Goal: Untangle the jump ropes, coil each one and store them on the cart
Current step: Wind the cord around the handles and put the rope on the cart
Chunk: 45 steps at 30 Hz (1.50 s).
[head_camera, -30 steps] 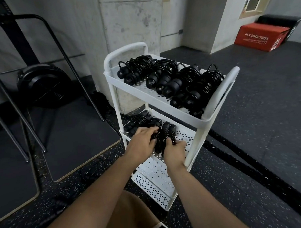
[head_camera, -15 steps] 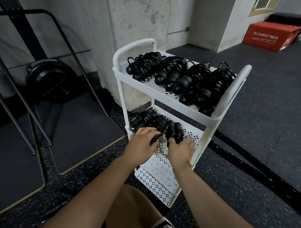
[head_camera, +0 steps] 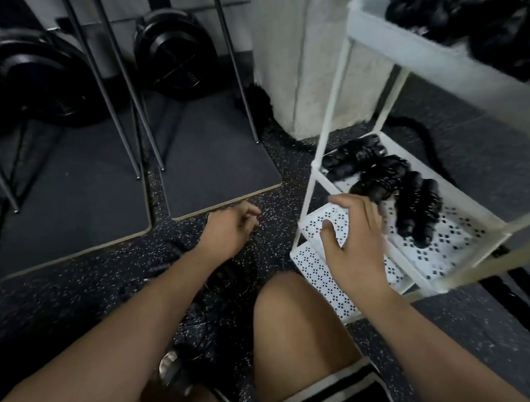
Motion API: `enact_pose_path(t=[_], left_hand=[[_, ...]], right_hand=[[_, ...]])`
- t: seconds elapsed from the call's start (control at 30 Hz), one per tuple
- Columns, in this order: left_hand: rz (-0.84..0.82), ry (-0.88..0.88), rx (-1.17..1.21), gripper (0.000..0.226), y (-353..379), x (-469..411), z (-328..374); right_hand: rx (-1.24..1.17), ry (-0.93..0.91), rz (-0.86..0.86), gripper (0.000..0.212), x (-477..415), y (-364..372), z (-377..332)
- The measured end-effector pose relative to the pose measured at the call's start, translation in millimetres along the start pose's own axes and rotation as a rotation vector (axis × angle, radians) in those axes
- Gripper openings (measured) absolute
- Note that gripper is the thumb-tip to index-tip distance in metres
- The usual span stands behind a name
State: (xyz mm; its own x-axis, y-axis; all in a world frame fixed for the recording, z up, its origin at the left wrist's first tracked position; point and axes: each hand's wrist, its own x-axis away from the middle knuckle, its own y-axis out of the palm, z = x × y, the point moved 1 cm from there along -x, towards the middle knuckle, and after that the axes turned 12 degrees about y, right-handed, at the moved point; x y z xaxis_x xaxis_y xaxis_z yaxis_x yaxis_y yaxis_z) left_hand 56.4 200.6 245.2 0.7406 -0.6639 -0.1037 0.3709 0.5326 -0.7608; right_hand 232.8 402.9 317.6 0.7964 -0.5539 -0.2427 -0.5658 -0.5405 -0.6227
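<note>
Where the white cart (head_camera: 327,132) stands at the right of the head view, its middle shelf (head_camera: 457,233) carries three coiled jump ropes (head_camera: 417,207), black bundles lying side by side from the back left corner toward the middle. More black coils (head_camera: 449,17) fill the top shelf (head_camera: 417,45), blurred by motion. The bottom shelf (head_camera: 317,271) shows bare perforated white at its front left corner.

The right hand (head_camera: 355,242) reaches out on a nearly straight forearm, back of the hand up, over the front left corner of the middle shelf. Its fingers (head_camera: 345,202) are spread and released, gripping nothing; the fingertips lie just at the nearest coil, though the blur hides whether they touch it.

The left hand (head_camera: 228,229) is held lower and well apart from the cart, above the speckled floor (head_camera: 81,297) near the corner of a dark mat (head_camera: 220,160). Its wrist is bent inward, its fingers (head_camera: 252,211) loosely curled, with nothing seen in them. Under that forearm dark cords (head_camera: 224,274) lie on the floor, too dim to make out.

A bare knee (head_camera: 292,320) rises between the arms.
</note>
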Motion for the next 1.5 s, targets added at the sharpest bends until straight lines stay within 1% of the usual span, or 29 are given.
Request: enact_pose_path(t=[0.07, 0.17, 0.27, 0.33, 0.4, 0.5, 0.53, 0.57, 0.7, 0.8, 0.93, 1.1, 1.2, 1.3, 1.4, 1.5], left_hand=[[-0.026, -0.085, -0.01, 0.019, 6.8, 8.9, -31.8], [-0.081, -0.211, 0.006, 0.017, 22.7, 22.3, -75.7], [-0.161, -0.305, 0.036, 0.013, 45.2, 35.6, -119.0], [-0.201, -0.351, 0.055, 0.012, 64.5, 43.3, -144.6], [-0.239, -0.389, 0.073, 0.013, 84.9, 47.1, -165.6], [-0.303, -0.477, 0.096, 0.021, 118.0, 54.6, -197.8], [-0.31, -0.522, 0.108, 0.024, 144.3, 52.4, -230.1], [-0.306, -0.546, 0.121, 0.026, 155.4, 53.0, -239.0], [-0.276, -0.687, 0.177, 0.028, 180.0, 56.2, -248.3], [-0.26, -0.793, 0.251, 0.035, 208.1, 57.5, -273.3], [-0.19, -0.811, 0.267, 0.049, 238.5, 57.6, -299.8], [-0.068, -0.921, 0.28, 0.064, 261.9, 50.6, -319.1], [0.004, -0.937, 0.316, 0.058, 269.5, 43.9, -320.9], [0.083, -0.98, 0.334, 0.052, 276.4, 41.4, -323.3], [0.105, -1.036, 0.351, 0.05, 274.9, 44.0, -317.7], [0.136, -1.051, 0.415, 0.048, 271.1, 50.4, -309.3]], right_hand=[[-0.001, 0.018, -0.157, 0.024, -3.5, 28.4, 5.2], [-0.043, 0.179, -0.386, 0.01, -11.9, 73.1, 25.7], [0.009, 0.301, -0.603, 0.014, -17.7, 129.4, 58.6], [0.038, 0.351, -0.684, 0.017, -18.6, 165.7, 81.1], [0.066, 0.394, -0.753, 0.013, -15.8, 193.9, 99.8], [0.126, 0.436, -0.873, 0.007, -10.5, 234.5, 125.7], [0.157, 0.438, -0.931, 0.007, -12.8, 272.8, 152.0], [0.184, 0.443, -0.961, 0.008, -13.2, 285.8, 160.4], [0.293, 0.483, -1.025, 0.01, -8.9, 314.6, 173.3], [0.321, 0.519, -1.071, 0.015, -8.1, 359.6, 191.5], [0.322, 0.591, -1.057, 0.026, -6.0, 414.4, 208.3], [0.351, 0.644, -1.007, 0.037, -10.3, 459.9, 220.3], [0.341, 0.615, -1.035, 0.044, -13.1, 479.6, 223.2], [0.326, 0.618, -1.064, 0.046, -18.9, 493.7, 223.9], [0.277, 0.695, -1.088, 0.039, -24.9, 505.3, 222.4], [0.16, 0.81, -1.141, 0.033, -26.9, 513.8, 219.4]])
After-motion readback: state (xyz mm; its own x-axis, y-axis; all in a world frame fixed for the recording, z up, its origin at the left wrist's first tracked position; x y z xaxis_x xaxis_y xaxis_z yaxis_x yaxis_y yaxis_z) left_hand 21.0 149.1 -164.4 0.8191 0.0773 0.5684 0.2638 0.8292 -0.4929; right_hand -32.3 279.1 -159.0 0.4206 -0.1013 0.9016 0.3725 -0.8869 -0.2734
